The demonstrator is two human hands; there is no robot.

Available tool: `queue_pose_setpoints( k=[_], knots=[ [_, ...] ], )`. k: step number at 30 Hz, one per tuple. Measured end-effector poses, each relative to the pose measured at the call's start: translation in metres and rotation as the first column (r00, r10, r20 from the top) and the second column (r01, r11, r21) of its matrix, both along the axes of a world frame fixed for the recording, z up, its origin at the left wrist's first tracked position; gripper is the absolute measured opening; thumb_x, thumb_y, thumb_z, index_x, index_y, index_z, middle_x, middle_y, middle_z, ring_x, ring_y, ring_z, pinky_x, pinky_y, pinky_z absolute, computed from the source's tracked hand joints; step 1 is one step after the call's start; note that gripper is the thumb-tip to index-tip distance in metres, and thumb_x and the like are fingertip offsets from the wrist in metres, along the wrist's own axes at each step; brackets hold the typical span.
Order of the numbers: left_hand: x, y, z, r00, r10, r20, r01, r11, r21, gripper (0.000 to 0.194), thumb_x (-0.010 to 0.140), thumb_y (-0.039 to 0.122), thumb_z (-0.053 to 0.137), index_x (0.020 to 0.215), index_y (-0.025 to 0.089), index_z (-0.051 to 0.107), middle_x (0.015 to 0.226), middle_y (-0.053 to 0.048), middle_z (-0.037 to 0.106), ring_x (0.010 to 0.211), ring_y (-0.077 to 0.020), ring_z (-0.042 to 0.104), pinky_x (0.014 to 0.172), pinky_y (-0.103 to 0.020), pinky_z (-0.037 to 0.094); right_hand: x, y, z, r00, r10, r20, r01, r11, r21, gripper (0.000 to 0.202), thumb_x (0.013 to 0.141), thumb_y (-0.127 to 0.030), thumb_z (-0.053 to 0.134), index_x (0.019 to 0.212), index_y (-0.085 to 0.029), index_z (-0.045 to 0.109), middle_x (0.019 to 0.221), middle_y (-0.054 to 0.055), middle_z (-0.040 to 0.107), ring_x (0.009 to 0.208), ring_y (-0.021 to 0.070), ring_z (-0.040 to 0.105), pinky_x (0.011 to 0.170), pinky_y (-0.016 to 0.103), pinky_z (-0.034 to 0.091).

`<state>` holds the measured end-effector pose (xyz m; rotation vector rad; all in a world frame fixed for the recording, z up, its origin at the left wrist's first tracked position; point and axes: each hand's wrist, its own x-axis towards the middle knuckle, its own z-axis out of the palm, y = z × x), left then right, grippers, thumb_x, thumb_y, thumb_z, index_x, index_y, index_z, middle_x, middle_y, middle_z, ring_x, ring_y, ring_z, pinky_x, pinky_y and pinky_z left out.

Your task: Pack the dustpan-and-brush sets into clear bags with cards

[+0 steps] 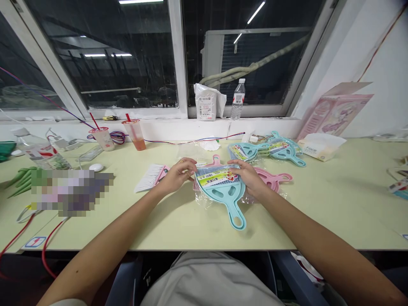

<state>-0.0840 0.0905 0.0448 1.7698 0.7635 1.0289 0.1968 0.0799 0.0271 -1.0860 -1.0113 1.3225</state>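
Spanning the lower view, a pale green table (338, 199) lies under both wrists. Above it, centred before the person, is a teal dustpan (228, 193), handle pointing toward the body. The left hand (178, 175), fingers bent, pinches its far left corner; the right hand (250, 177), half curled, grasps the far right corner, thumb on top. Beside the right hand lies a pink dustpan (270, 180); a white-bristled brush (149, 178) lies by the left.
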Motion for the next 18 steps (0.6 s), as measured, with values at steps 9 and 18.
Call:
queue_pose_setpoints(
  k=[9,18],
  knots=[
    [0.009,-0.007,0.002,0.942,0.207,0.263,-0.111,0.935,-0.337,0.033,0.076,0.022,0.077,0.096,0.021,0.051,0.103,-0.004,0.064,0.085,-0.0181,0.07,0.077,-0.038,0.061,0.002,0.003,0.0,0.997,-0.066,0.044,0.062,0.993,0.098,0.042,0.065,-0.03,0.08,0.104,-0.025,0.068,0.083,0.0,0.07,0.07,0.0201,0.069,0.059,0.03,0.056],
    [0.02,-0.012,-0.002,0.942,0.18,0.284,-0.033,0.891,-0.454,0.029,0.079,0.035,0.079,0.081,0.016,0.057,0.092,-0.011,0.07,0.081,-0.0232,0.072,0.067,-0.036,0.059,-0.002,-0.001,0.005,0.995,-0.097,0.029,0.095,0.992,0.085,0.039,0.066,-0.028,0.079,0.102,-0.026,0.067,0.084,0.001,0.071,0.073,0.0237,0.07,0.062,0.035,0.058]
  ],
)
